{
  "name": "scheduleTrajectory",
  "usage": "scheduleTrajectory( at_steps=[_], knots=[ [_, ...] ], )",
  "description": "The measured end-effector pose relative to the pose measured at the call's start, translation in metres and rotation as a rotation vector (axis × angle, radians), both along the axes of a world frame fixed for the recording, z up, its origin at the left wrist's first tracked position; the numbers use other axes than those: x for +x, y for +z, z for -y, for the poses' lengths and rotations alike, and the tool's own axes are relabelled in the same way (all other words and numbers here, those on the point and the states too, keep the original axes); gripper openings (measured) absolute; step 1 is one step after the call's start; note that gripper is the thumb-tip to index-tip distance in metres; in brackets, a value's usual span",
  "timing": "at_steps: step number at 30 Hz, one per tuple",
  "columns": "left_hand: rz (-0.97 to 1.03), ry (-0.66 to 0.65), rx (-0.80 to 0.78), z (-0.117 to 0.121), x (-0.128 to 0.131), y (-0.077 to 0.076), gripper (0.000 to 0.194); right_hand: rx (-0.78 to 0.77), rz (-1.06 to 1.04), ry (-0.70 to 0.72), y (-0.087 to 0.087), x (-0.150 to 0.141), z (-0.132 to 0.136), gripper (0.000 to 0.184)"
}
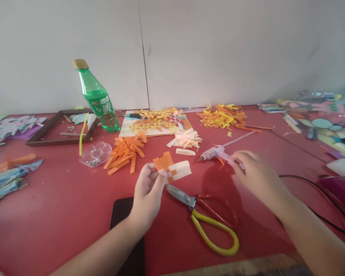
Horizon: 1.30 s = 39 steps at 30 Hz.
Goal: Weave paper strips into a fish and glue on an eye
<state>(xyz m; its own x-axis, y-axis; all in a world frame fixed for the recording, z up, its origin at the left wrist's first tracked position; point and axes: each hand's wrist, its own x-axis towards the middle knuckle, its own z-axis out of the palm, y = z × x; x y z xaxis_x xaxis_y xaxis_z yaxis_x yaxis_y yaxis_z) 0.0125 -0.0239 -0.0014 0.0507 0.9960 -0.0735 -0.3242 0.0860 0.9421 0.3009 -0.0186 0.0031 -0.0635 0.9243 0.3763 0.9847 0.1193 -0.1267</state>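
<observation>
Between the thumb and fingers of my left hand [149, 191] is a small woven piece of orange and cream paper strips [172, 167]. My right hand [255, 172] is closed around the handle of a pale pink hot glue gun [214, 153], whose nozzle points left toward the woven piece. A translucent glue stick [240, 138] runs out behind the gun. Below the woven piece lie scissors [186, 197] with one red and one yellow handle loop, blades toward my left hand. A pile of orange strips [128, 151] and a pile of cream strips [186, 138] lie beyond.
A green bottle [99, 101] stands by a dark wooden frame [60, 142] and a clear dish [96, 153]. At the back are a woven paper sheet [161, 122] and yellow-orange strips [222, 116]. A dark phone-like slab [122, 211] lies under my left forearm; a black cable [327, 189] runs at right.
</observation>
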Motion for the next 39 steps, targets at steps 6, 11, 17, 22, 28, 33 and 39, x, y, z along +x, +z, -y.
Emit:
scheduleTrajectory(
  at_steps=[6,11,17,22,28,33,39],
  knots=[
    [-0.044,-0.169,-0.036,0.001,0.002,0.001,0.022,-0.064,-0.739,0.373,0.019,-0.085,0.000,0.015],
    [-0.134,-0.266,-0.088,-0.001,0.005,0.000,0.024,-0.036,-0.875,0.372,-0.007,-0.103,0.006,0.012],
    [-0.140,-0.271,-0.089,-0.003,0.005,-0.002,0.018,0.049,-0.667,0.442,-0.015,-0.092,0.007,0.008],
    [-0.090,-0.297,-0.083,-0.001,0.005,-0.001,0.014,0.076,-0.621,0.459,-0.010,-0.095,0.006,0.013],
    [-0.159,-0.293,-0.048,0.000,0.003,-0.001,0.011,0.111,-0.597,0.511,-0.007,-0.095,0.005,0.006],
    [-0.121,-0.253,-0.023,0.002,0.003,-0.003,0.015,0.199,-0.509,0.531,-0.005,-0.095,0.007,0.011],
    [-0.237,-0.279,0.029,0.005,0.002,-0.004,0.010,0.354,-0.369,0.596,-0.004,-0.096,0.011,0.017]
  ],
)
